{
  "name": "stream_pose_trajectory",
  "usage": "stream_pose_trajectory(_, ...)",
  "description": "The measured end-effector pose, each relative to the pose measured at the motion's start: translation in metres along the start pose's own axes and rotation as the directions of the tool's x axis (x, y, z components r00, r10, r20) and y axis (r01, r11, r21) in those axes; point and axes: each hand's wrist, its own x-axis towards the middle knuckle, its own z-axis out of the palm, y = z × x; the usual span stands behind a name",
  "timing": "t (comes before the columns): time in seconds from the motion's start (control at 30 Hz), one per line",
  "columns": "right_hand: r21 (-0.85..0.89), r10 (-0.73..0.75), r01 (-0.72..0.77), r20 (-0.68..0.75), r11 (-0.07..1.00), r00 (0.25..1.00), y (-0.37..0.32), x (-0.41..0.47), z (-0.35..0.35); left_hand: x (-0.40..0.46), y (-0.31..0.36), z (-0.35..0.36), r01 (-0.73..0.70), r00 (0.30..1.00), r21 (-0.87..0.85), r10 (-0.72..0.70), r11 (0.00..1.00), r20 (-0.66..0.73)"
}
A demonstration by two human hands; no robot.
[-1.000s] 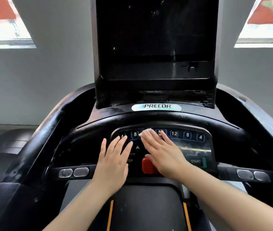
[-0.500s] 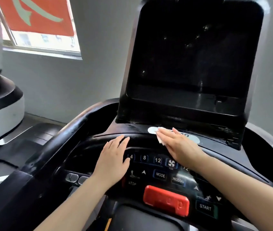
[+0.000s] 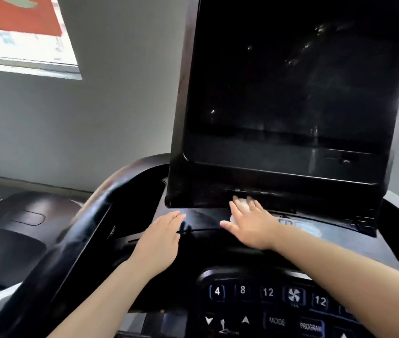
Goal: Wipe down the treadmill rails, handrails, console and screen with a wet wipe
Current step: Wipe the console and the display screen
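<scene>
My right hand lies flat with straight fingers on the black console top, pressing a white wet wipe against the foot of the big dark screen. Only small bits of the wipe show between and under the fingers. My left hand rests flat on the console top just to the left, holding nothing. The button panel with numbers, a fan key, MODE and PROGRAM lies nearer to me, below both arms. The left handrail curves down at the left.
A grey wall stands behind the treadmill, with a window at upper left and another at the right edge. A neighbouring machine's dark deck lies to the left. The screen's black frame rises steeply just beyond my fingertips.
Both hands have moved away from the button panel, up over the console top. The right hand with the wipe now reaches the base of the screen. The camera came closer.
</scene>
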Motion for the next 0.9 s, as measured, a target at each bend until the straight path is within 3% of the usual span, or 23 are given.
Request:
stream_pose_trajectory(0.1, 0.076, 0.0, 0.002, -0.028, 0.997, 1.0, -0.026, -0.001, 0.002, 0.013, -0.008, 0.006, -0.145, 0.989, -0.019, 0.144, 0.989, -0.039)
stream_pose_trajectory(0.2, 0.193, -0.064, 0.072, -0.047, 0.979, 0.997, -0.057, 0.001, -0.003, 0.027, -0.014, 0.009, -0.147, 0.987, -0.134, 0.154, 0.98, 0.048)
stream_pose_trajectory(0.3, 0.176, -0.154, 0.162, -0.063, 0.971, 0.986, -0.074, 0.004, -0.001, 0.039, -0.019, 0.015, -0.176, 0.98, -0.174, 0.189, 0.969, 0.057)
stream_pose_trajectory(0.53, 0.135, -0.025, 0.024, 0.005, 0.991, 1.0, -0.02, -0.026, -0.004, 0.043, -0.024, 0.016, -0.224, 0.968, -0.177, 0.24, 0.958, 0.078)
stream_pose_trajectory(0.7, 0.402, -0.018, 0.066, -0.12, 0.913, 0.993, -0.007, -0.001, -0.007, 0.047, -0.038, 0.011, -0.163, 0.986, -0.085, 0.164, 0.983, 0.003)
stream_pose_trajectory(0.8, 0.252, -0.164, 0.226, -0.245, 0.941, 0.956, -0.017, 0.025, -0.017, 0.044, -0.048, 0.008, -0.064, 0.997, -0.063, 0.061, 0.996, -0.038)
stream_pose_trajectory(0.9, -0.092, -0.476, 0.488, -0.437, 0.868, 0.763, -0.039, 0.047, -0.032, 0.042, -0.058, 0.006, -0.052, 0.996, -0.023, 0.051, 0.998, -0.07)
